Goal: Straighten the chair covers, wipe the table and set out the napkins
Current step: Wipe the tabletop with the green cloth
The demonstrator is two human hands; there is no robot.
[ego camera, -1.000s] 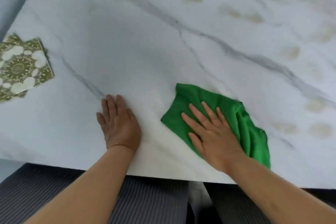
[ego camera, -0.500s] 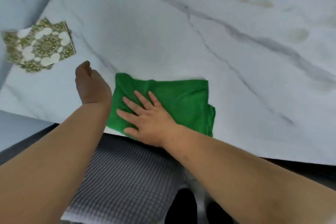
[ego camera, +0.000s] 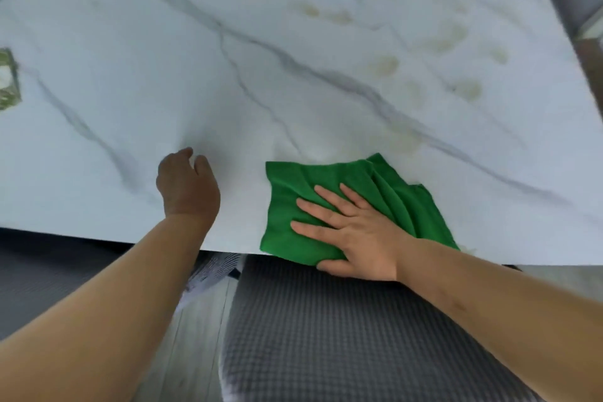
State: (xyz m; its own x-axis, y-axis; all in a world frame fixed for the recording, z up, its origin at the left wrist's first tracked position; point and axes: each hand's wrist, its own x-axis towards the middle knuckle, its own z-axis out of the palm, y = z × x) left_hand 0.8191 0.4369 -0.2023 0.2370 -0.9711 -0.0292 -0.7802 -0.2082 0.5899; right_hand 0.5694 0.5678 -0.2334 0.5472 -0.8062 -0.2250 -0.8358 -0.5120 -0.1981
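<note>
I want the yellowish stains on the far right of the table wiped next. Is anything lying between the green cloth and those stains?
Nothing visible. The green cloth lies under the right hand at the near edge, and only bare marble separates it from the stains. The left hand and the napkins are off to the left.

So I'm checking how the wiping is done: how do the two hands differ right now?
The right hand lies flat, fingers spread, pressing the green cloth at the near table edge. The left hand touches no cloth; its fingers are curled loosely, resting bare on the marble. The right hand overhangs the edge; the left sits further in. Both are on the table's near side.
</note>
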